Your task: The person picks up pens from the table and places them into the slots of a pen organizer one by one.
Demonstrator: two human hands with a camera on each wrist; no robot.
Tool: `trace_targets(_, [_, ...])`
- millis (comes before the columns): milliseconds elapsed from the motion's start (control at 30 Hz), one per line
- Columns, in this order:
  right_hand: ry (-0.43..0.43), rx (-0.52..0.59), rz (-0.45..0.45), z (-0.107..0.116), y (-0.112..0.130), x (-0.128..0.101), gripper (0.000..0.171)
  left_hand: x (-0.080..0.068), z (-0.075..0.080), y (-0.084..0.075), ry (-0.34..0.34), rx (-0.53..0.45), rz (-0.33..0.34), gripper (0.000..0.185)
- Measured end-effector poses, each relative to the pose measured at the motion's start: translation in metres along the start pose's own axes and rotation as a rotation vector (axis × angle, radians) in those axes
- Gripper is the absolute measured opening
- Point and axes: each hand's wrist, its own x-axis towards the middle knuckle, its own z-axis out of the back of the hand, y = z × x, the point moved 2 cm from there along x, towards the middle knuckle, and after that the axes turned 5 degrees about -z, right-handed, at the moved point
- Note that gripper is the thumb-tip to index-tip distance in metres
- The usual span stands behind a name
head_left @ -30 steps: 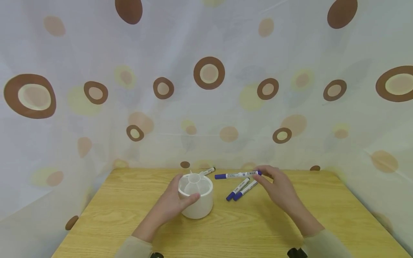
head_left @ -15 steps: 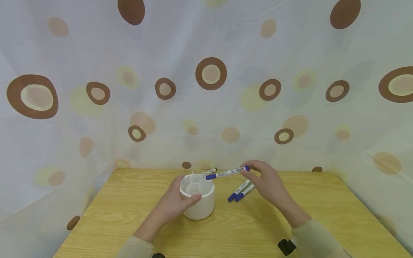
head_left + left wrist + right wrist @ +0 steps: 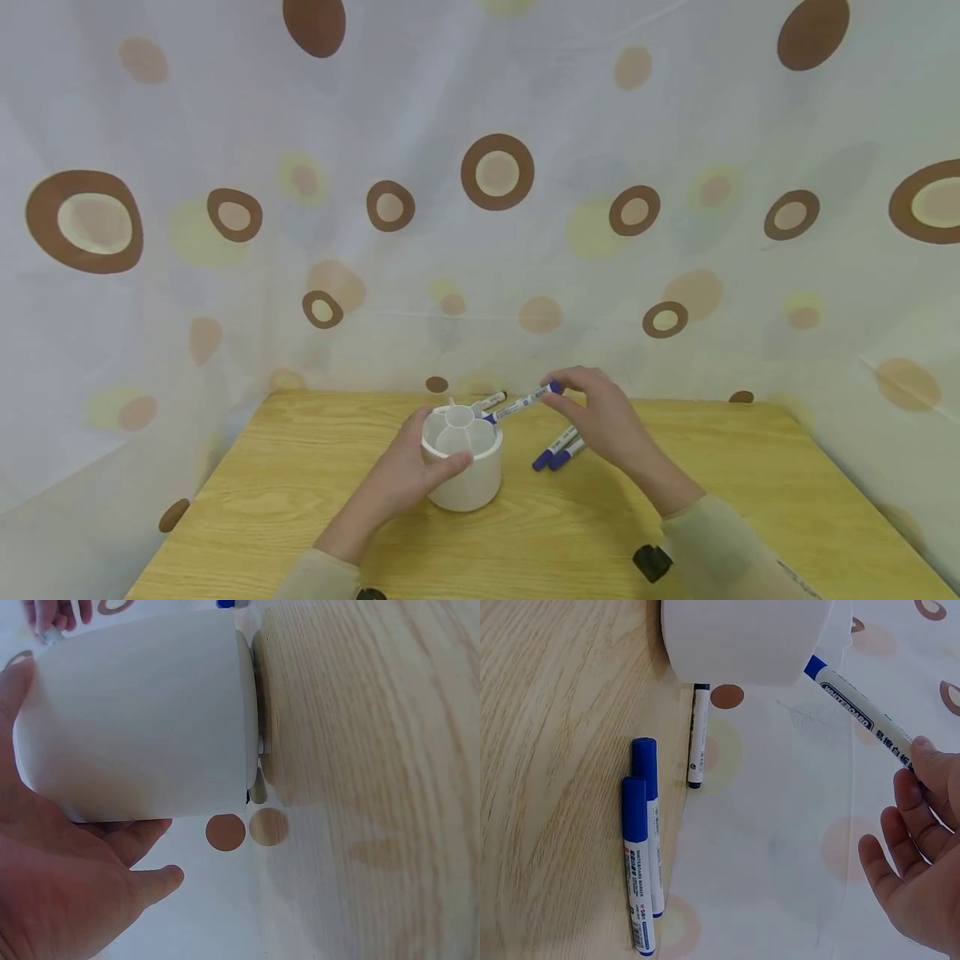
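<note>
My left hand (image 3: pixel 405 471) grips a white round pen holder (image 3: pixel 468 483) with several compartments, its thumb across the near side. The holder's plain outer wall (image 3: pixel 142 720) fills much of the left wrist view. With thumb and fingertips, my right hand (image 3: pixel 600 417) pinches one end of a blue-capped whiteboard marker (image 3: pixel 521 404). This marker slants down to the left, its capped end at the holder's right rim. In the right wrist view, the holder hides the tip of that cap (image 3: pixel 816 666); how far in it reaches I cannot tell.
Two more blue whiteboard markers (image 3: pixel 636 862) lie side by side on the wooden table (image 3: pixel 262 500), right of the holder. A black-ended marker (image 3: pixel 698 735) lies behind the holder. A spotted curtain (image 3: pixel 480 250) encloses the table at the back and sides.
My right hand has carried the marker leftward to the holder, and the marker has tipped from nearly level to slanting, capped end down. My left hand keeps its grip on the holder.
</note>
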Motion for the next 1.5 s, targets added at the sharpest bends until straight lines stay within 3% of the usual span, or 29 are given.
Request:
trace_targets(333, [0.009,0.008,0.035,-0.010,0.013,0.008,0.018,-0.001,0.001,-0.002,0.002,-0.014,-0.017,0.100])
trace_targets(633, [0.044,0.018,-0.009,-0.024,0.020,0.016,0.021,-0.001,0.001,-0.001,0.002,-0.019,-0.016,0.101])
trace_targets(867, [0.060,0.019,0.018,-0.032,0.026,0.020,0.023,-0.001,0.001,-0.002,0.008,-0.009,-0.032,0.100])
trace_targets(1100, [0.085,0.006,0.026,-0.039,0.026,0.022,0.030,-0.001,0.002,-0.003,0.010,-0.014,-0.048,0.098])
trace_targets(1500, [0.100,-0.023,0.026,-0.040,0.017,0.028,0.043,-0.002,0.002,-0.005,-0.002,0.006,-0.020,0.102])
